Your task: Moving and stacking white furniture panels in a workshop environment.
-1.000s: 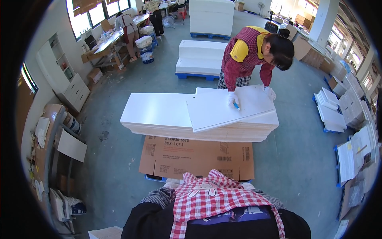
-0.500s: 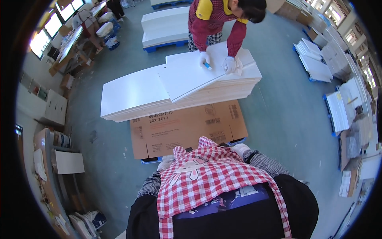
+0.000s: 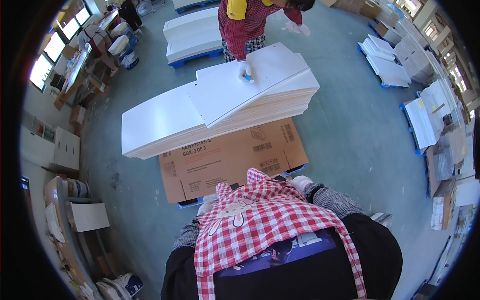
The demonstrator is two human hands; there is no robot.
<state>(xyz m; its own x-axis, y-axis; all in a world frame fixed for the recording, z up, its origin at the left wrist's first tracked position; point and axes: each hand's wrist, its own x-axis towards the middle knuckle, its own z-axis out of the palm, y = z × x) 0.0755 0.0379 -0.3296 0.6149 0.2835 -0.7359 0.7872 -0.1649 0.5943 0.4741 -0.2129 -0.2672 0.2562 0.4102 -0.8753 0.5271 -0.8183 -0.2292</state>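
Now our view has swung down and closer than it was a second ago: the stack of white boards (image 3: pixel 220 107) fills more of the upper middle, and the flat cardboard box (image 3: pixel 230 162) under its near edge lies right in front of us. We judge that we have stepped up to the near edge of the stack, so the work is now within reach. The co-worker on the far side has also shifted; one gloved hand (image 3: pixel 244 70) now rests alone on the top board (image 3: pixel 250 82), which lies skewed across the pile with a small blue thing (image 3: pixel 248 78) beside that hand, while the other gloved hand (image 3: pixel 299 27) is lifted away toward the far right, where half a second ago both were on the board. Our own left hand (image 3: pixel 206 205) and right hand (image 3: pixel 301 183) sit low at the near edge of the cardboard box, just past the red checked apron (image 3: pixel 260 225), each in a pale glove. They are well apart from one another, one at either side of the apron bib, and neither one grips anything that we can see; how far the fingers are spread we cannot tell, since the apron and sleeves hide most of them. Both lie close to the cardboard, short of the boards.
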